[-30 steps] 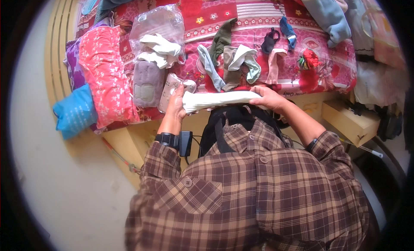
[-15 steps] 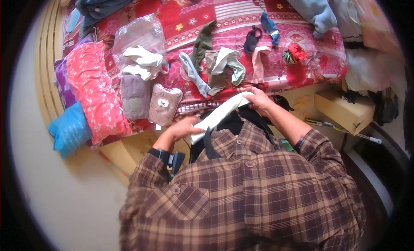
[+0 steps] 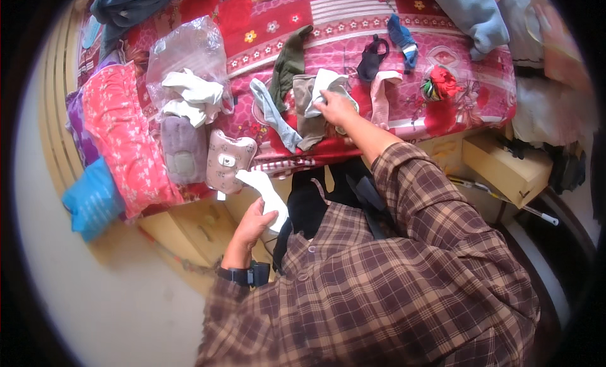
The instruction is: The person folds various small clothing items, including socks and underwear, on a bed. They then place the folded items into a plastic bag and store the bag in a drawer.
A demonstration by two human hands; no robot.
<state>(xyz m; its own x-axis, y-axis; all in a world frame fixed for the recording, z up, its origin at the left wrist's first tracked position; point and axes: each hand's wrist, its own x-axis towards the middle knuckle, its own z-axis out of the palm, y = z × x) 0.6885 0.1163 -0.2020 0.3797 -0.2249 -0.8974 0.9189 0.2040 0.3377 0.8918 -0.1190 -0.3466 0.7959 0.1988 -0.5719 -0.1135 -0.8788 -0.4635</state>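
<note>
One clear bag (image 3: pixel 186 48) beneath socks (image 3: pixel 192 89) — left fingers (image 3: pixel 255 210) hold white sock (image 3: pixel 267 193)

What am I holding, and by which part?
Left grip: long white fabric sock, near its lower end. Right grip touches white-and-pale-green fabric sock; hold unclear.

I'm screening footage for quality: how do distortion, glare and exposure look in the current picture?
Head view: pale slatted wood at left bends inside a dark round rim; head view: glints show on the clear plastic bag; head view: the white sock in the left hand looks nearly blown out, showing little texture.
</note>
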